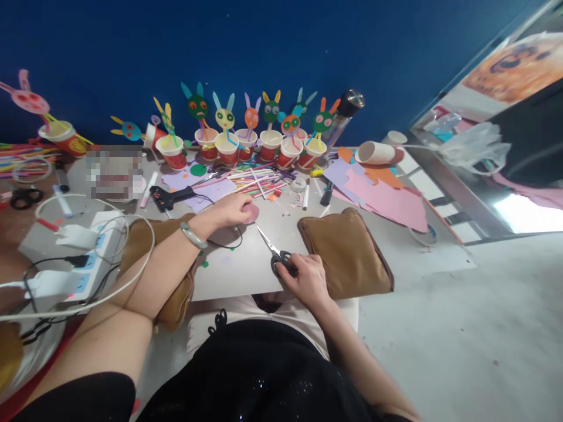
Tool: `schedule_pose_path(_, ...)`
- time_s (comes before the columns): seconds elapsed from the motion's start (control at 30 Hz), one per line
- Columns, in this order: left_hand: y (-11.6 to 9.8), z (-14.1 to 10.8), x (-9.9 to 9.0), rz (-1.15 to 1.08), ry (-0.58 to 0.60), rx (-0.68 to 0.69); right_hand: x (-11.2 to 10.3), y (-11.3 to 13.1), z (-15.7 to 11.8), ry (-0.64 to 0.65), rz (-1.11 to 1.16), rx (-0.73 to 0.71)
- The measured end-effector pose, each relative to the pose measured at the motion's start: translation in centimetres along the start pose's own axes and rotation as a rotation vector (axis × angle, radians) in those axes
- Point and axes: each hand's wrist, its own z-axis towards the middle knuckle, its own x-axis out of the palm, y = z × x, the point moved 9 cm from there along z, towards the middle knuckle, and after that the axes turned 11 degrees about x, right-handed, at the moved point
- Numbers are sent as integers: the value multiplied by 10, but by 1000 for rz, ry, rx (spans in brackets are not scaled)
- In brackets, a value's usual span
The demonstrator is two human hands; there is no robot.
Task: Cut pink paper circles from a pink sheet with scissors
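My left hand (235, 210), with a bracelet on its wrist, is closed on a small pink paper piece (251, 213) above the middle of the table. My right hand (305, 278) holds black-handled scissors (275, 253) nearer the table's front edge. Their blades are nearly together and point toward the pink piece, just short of it. Behind my left hand are scattered colored sticks (257, 180). A black glue gun (171, 197) lies to the left on purple paper (213, 190). Pink paper sheets (387, 196) lie at the right.
Paper cups (227, 150) with rabbit-like paper heads line the blue wall, beside a bottle (343, 114). Brown cushions (345, 252) lie along the front edge. A white power strip (94, 258) with cables is at the left, near another person's arm (11, 258).
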Motion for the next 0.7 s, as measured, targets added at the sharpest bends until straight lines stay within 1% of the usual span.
schedule_pose_path(0.1,-1,-1,2,8,13,25,1,-1,0,1,7,-1)
schedule_pose_path(0.17,-1,-1,2,16,7,45,-4,-1,1,12,32,-17)
schedule_pose_path(0.23,-1,0,2,14,1,63,-18,-8,6,-20,71,-14)
schedule_pose_path(0.27,0,0,1,11,1,67,-30,-16,10,-66,88,6)
schedule_pose_path(0.33,1,1,2,7,14,67,-61,-47,20,-238,62,124)
schedule_pose_path(0.4,1,1,2,10,25,65,-94,-91,32,-405,34,296)
schedule_pose_path(0.47,0,1,2,10,28,63,-116,-141,44,-477,33,482)
schedule_pose_path(0.53,-1,1,2,3,25,56,-129,-189,55,-491,47,649)
schedule_pose_path(0.57,-1,0,1,-3,22,52,-130,-210,60,-459,46,714)
schedule_pose_path(0.6,-2,0,1,-14,18,48,-129,-228,63,-429,47,774)
schedule_pose_path(0.63,-2,-1,1,-30,13,43,-123,-244,66,-357,43,822)
schedule_pose_path(0.67,-3,-1,0,-51,8,36,-116,-256,68,-287,27,868)
schedule_pose_path(0.7,-3,-2,1,-81,6,26,-110,-266,67,-243,-1,908)
